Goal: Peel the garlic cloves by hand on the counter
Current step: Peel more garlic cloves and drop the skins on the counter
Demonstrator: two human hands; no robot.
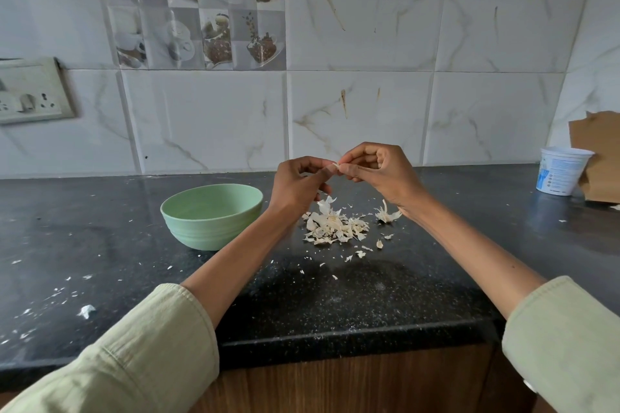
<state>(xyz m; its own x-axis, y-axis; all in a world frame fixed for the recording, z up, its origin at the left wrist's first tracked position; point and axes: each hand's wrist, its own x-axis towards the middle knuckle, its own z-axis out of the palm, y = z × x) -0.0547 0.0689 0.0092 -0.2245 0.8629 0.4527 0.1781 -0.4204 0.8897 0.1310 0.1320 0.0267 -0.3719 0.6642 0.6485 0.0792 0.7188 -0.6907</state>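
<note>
My left hand [297, 184] and my right hand [379, 171] meet above the black counter [335, 298], fingertips pinched together on a small garlic clove [335, 166], of which only a pale tip shows. Directly below the hands lies a heap of papery garlic skins [333, 226]. A torn garlic husk with curled skins [386, 213] sits just right of the heap, beside my right wrist. A pale green bowl [211, 214] stands left of the heap, close to my left forearm; I cannot see what is inside it.
A white plastic tub [560, 174] and a piece of brown cardboard [600, 157] stand at the far right against the tiled wall. A switchboard [30, 90] hangs on the wall at left. Skin flakes are scattered over the counter, whose front edge [335, 342] runs below my forearms.
</note>
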